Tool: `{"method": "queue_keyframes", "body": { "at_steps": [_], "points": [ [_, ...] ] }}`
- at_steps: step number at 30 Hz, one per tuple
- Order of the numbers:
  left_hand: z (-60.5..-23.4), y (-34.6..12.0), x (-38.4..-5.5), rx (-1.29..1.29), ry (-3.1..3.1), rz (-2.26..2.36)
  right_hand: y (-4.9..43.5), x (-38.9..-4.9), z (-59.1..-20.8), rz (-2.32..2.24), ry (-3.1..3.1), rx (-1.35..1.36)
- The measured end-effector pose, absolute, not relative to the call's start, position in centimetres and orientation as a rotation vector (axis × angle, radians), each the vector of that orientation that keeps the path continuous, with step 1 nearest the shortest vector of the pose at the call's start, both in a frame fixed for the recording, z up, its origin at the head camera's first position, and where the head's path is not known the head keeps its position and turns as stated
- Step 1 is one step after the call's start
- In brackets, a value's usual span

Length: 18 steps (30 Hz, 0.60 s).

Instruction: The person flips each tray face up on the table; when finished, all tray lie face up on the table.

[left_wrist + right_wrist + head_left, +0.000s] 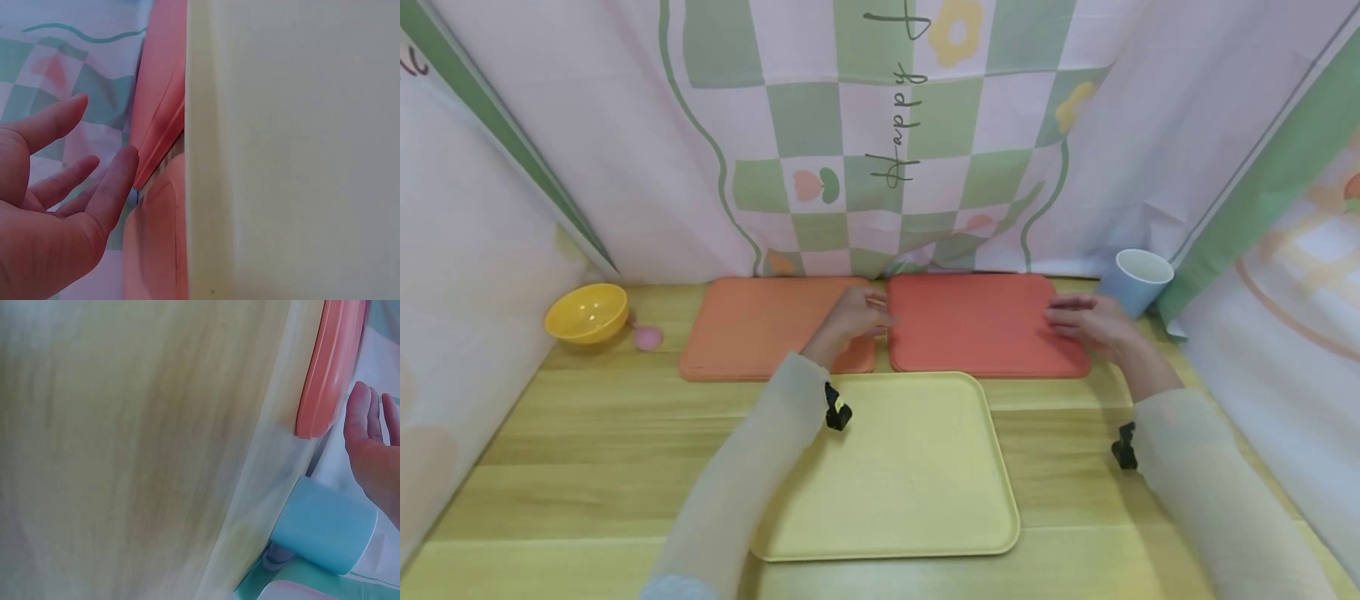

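Observation:
A red tray [977, 325] lies at the back of the table, right of an orange tray [760, 325]. My left hand [856, 318] is over the gap between them, its fingertips by the red tray's left edge. In the left wrist view, thumb and fingers are spread and loosely bent, with nothing between them. My right hand [1093, 323] reaches to the red tray's right edge, fingers extended and gripping nothing; in the right wrist view they stand apart from the tray's rim. In front lies a yellow tray [902, 467], partly under my left forearm.
A blue cup [1131, 287] stands in the back right corner, just behind my right hand. At the far left are a yellow bowl [587, 315] and a pink spoon [647, 337] beside it. A patterned curtain [880, 125] hangs right behind the trays.

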<state>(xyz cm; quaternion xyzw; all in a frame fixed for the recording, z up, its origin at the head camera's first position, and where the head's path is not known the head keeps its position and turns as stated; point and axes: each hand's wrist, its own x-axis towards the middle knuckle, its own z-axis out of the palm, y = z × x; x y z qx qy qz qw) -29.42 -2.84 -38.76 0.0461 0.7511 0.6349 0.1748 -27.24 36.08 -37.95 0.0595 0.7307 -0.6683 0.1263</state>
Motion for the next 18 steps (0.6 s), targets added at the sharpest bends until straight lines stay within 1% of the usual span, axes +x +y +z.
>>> {"method": "queue_keyframes", "body": {
  "at_steps": [7, 18],
  "points": [
    [-39.1, -2.1, -29.6, 0.157, 2.238, 1.712, 36.5, -27.5, -37.9, -1.951, 2.158, 0.180],
    [-39.7, -1.5, -29.9, 0.184, 2.363, 1.612, 37.4, -27.7, -38.0, -1.814, 2.306, 0.159]
  ]
}}
